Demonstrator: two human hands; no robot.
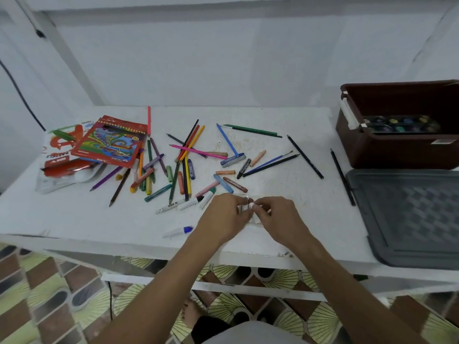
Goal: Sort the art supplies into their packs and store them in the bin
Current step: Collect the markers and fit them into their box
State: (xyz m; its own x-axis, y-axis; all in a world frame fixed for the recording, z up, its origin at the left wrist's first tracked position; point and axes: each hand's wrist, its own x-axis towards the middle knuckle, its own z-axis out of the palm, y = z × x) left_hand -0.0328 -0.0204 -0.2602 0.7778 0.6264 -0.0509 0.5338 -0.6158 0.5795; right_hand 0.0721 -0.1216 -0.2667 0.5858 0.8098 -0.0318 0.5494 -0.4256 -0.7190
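Observation:
My left hand (pixel 224 216) and my right hand (pixel 278 217) meet near the table's front edge, both pinching a small white crayon (pixel 250 204) over a clear plastic tray (pixel 255 223). Coloured pencils (pixel 191 145) and oil pastels (pixel 232 183) lie scattered across the white table (pixel 74 214). A red coloured-pencil pack (pixel 109 142) rests on a white pastel pack (pixel 59 155) at the far left. The dark brown bin (pixel 400 147) stands at the right with a paint palette (pixel 400 124) inside.
A grey bin lid (pixel 412 219) lies flat at the front right. Two black pencils (pixel 342 177) lie between the scatter and the bin. A white marker with a blue cap (pixel 177 231) sits left of my left wrist. A wall runs behind the table.

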